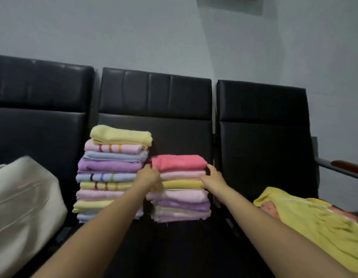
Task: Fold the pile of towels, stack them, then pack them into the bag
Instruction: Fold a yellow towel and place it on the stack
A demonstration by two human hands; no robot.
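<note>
Two stacks of folded towels stand on the middle black seat (174, 247). The taller stack (112, 173) is on the left, topped by a pale yellow towel. On the shorter stack (181, 201) lies a folded coral-pink towel (179, 162). My left hand (148, 174) grips that towel's left end, and my right hand (213, 174) holds its right end. Unfolded towels (314, 217), yellow over coral, lie heaped on the right seat. A cream cloth bag (23, 207) rests on the left seat.
Three black padded seats stand in a row against a grey wall. A metal armrest with a wooden top (342, 167) juts out at the far right.
</note>
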